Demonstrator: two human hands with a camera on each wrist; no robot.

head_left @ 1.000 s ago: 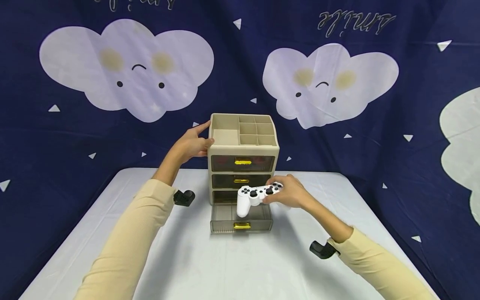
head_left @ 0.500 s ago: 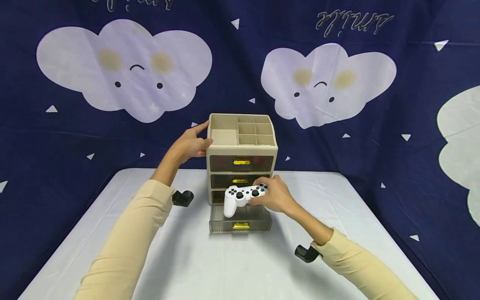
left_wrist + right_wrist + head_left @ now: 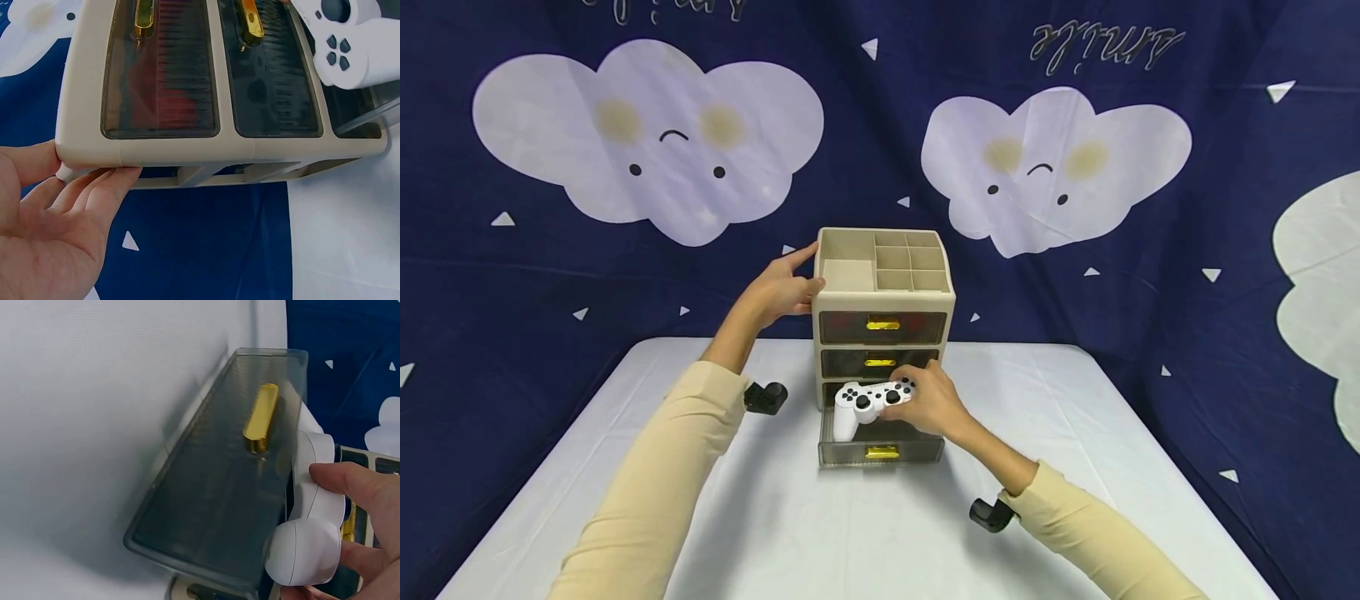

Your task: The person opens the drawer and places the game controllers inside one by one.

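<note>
My right hand (image 3: 927, 402) pinches a white game controller (image 3: 847, 421) by its right end. The controller hangs at the pulled-out bottom drawer (image 3: 850, 454), its left grip tilted down behind the drawer's front. In the right wrist view, the controller (image 3: 306, 550) is beside the drawer's smoky clear front (image 3: 206, 487), with my thumb and fingers on opposite sides of it. My left hand (image 3: 778, 290) rests against the left side of the beige drawer organizer (image 3: 883, 302) near its top. In the left wrist view, the left hand's fingers (image 3: 103, 194) lie fairly straight along that side, thumb at the corner.
The organizer stands on a white-covered table (image 3: 865, 533), before a navy cloth (image 3: 880, 125) with cloud prints. Its upper drawers are closed, and reddish contents show through the top drawer (image 3: 846, 327). Divided compartments (image 3: 912, 258) top it. A black wrist camera (image 3: 992, 515) sits on each forearm.
My right hand has carried the game controller left and slightly down, from the drawer's right side to over and partly into it. The left hand stays against the organizer.
</note>
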